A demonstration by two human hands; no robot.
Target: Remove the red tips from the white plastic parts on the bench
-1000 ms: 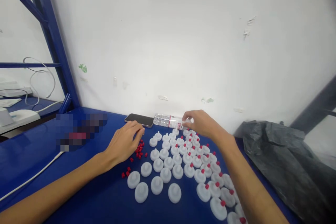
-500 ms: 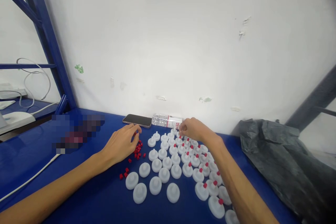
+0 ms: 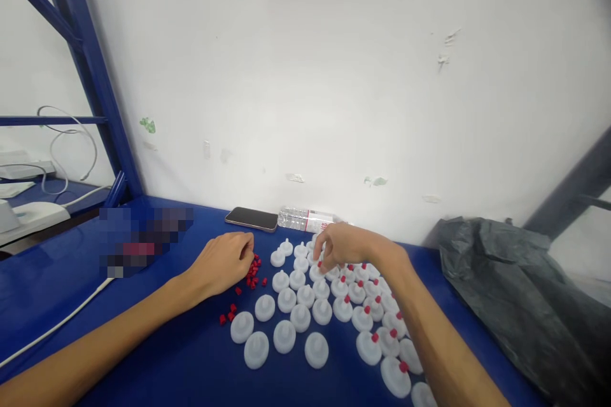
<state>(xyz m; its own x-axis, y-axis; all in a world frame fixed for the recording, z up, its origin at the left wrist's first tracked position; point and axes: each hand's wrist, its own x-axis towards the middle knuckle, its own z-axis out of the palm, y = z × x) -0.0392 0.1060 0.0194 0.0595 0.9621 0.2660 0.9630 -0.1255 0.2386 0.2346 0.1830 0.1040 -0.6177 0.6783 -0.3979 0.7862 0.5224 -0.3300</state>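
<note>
My left hand (image 3: 228, 262) hangs at the edge of a pile of small red caps (image 3: 254, 271), its fingers curled inward; what they hold, if anything, is hidden. Over the far rows of round white nozzle lids (image 3: 300, 317), my right hand (image 3: 341, 247) has thumb and forefinger at a red cap (image 3: 319, 264) on one lid's nozzle. Lids on the right, such as the near capped lid (image 3: 395, 378), carry red caps on their tips. Lids on the left and in front have bare nozzles. My right forearm hides some lids.
A phone (image 3: 251, 218) and a clear plastic bottle (image 3: 293, 219) lie along the wall. A dark plastic bag (image 3: 506, 292) is heaped on the right. A white cable (image 3: 57, 322) runs across the blue table (image 3: 157, 356) on the left, near a blurred patch.
My right hand has come nearer from beside the bottle, down to a capped lid. The fingers of my left hand have curled in at the red caps.
</note>
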